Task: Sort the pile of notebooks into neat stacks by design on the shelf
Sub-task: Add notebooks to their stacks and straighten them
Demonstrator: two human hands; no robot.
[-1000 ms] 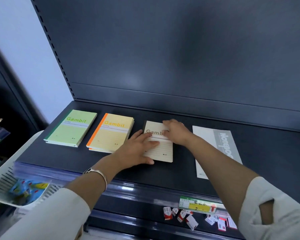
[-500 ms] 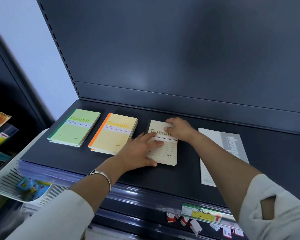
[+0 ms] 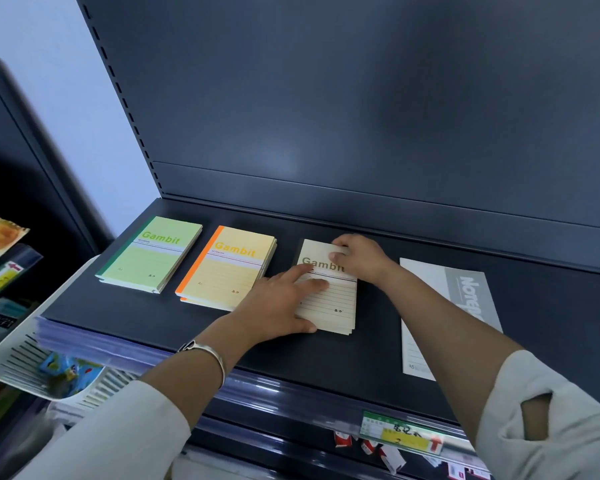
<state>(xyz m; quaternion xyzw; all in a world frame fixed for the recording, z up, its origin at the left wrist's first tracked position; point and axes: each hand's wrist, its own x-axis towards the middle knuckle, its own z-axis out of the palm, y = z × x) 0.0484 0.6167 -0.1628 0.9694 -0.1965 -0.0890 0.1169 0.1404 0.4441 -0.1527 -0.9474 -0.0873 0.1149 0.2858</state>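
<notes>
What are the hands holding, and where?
The cream notebook: the right hand grips its far edge, and the left hand presses flat on its cover.

"Gambit" on three notebooks (image 3: 151,254)

Grey notebook (image 3: 465,289) pt hidden by R forearm (image 3: 447,334); basket (image 3: 4,362) blurry

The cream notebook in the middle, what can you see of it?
The cream notebook tops a small pile lying flat on the dark shelf, between the yellow notebook and a grey notebook. Its paper cover says Gambit in brown, with ruled lines below. The left hand lies flat on its left side; the right hand has curled fingers resting on its far right corner.
</notes>
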